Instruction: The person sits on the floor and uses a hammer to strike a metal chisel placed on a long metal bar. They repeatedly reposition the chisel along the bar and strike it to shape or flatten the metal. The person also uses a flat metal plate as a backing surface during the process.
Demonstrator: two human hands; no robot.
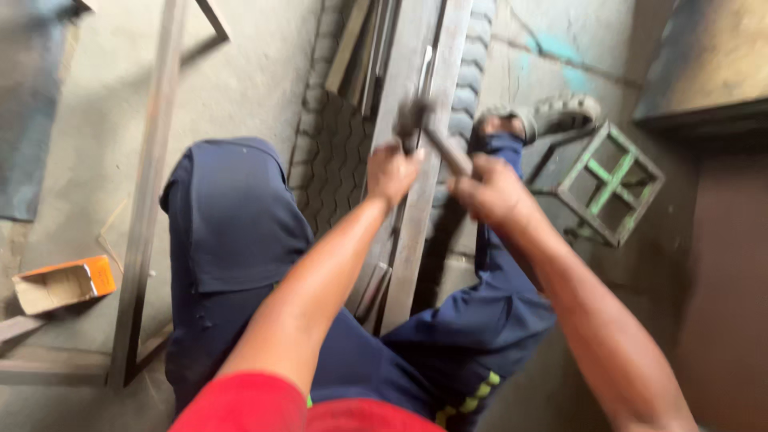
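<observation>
Your right hand (494, 190) is wrapped around the handle of a hammer (432, 132), fingers closed tight on the shaft low down, well back from the head. That far-back hold looks chosen for swing and leverage. The hammer head sits up and to the left of that hand, just above the long flat steel bars (416, 200) that run away from you between your knees. The picture is blurred there, so you cannot tell whether the head is touching the metal or only near it.

Your left hand (390, 172) is fisted on the steel beside the hammer head, fingers curled shut on the bar's edge or on something small held against it; the blur hides which. It appears to be steadying the work right where the hammer comes down.

The bars rest across an old tyre (336, 160), which lifts them off the concrete floor (240, 72) and probably cushions them. Your legs in dark blue trousers (232, 224) straddle the bundle, which looks like bracing.

To your right stands a green welded metal frame (612, 182). To your left a long steel angle frame (148, 200) lies on the floor, with an open orange cardboard box (64, 283) just beyond it.
</observation>
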